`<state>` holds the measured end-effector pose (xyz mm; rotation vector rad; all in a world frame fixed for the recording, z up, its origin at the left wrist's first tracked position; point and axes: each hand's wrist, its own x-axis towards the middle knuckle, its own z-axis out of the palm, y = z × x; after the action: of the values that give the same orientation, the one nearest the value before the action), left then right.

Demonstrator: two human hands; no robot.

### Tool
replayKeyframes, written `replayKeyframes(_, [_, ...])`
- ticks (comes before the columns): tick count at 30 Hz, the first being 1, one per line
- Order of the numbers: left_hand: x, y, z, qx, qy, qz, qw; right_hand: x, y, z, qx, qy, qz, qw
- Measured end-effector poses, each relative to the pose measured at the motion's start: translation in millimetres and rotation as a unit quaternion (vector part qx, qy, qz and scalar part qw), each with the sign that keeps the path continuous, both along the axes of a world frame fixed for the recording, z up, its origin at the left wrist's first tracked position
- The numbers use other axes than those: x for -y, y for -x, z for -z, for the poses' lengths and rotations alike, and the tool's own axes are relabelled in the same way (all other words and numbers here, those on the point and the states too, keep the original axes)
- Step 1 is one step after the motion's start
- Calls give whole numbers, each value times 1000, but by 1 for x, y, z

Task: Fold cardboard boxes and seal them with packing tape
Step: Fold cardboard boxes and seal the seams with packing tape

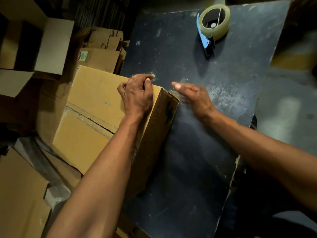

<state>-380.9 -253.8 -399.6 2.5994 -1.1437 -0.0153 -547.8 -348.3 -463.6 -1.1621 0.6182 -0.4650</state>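
My left hand (pixel 137 95) grips the far top corner of the brown cardboard box (pixel 96 117) hanging off the dark worktop's (pixel 197 134) nine-o'clock edge; my right hand (pixel 193 97) hovers released. If my grip slips, the box could tip off, and the clear tape roll in its blue dispenser (pixel 213 23) sits well away at one o'clock.

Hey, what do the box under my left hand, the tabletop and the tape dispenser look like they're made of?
Box: brown corrugated cardboard, matte; fluted edge visible along the flap seam. Tabletop: probably painted or laminated board, dark, dull, scuffed with pale residue. Tape dispenser: blue frame, likely painted metal or plastic; it holds a glossy clear plastic tape roll.
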Motion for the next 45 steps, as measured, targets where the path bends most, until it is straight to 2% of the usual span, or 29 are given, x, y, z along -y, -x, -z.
replayKeyframes(3, [0,0,0,-2,-5,1,1000,15,-12,-15,7,73,-81,994])
replayKeyframes(6, [-1,0,0,5,-14,2,1000,19,-21,-6,26,99,-106,989])
replayKeyframes(13, [-1,-3,2,5,-18,8,1000,33,-33,17,78,25,-136,987])
replayKeyframes(24, [7,-6,-1,6,-15,7,1000,57,-47,27,67,36,-193,978])
replayKeyframes(30, [6,-9,-2,-7,-12,2,1000,75,-44,27,18,55,-278,959])
replayKeyframes(33, [5,-9,0,-6,-11,1,1000,69,-46,10,37,29,-263,964])
replayKeyframes(37, [9,-15,-2,-12,-7,3,1000,52,-63,4,79,83,-207,972])
replayKeyframes(42, [23,-45,-4,-58,61,-32,996,75,-96,8,47,119,-182,975])
replayKeyframes(45, [23,-53,-16,-85,103,-68,989,90,-116,7,36,197,-185,962])
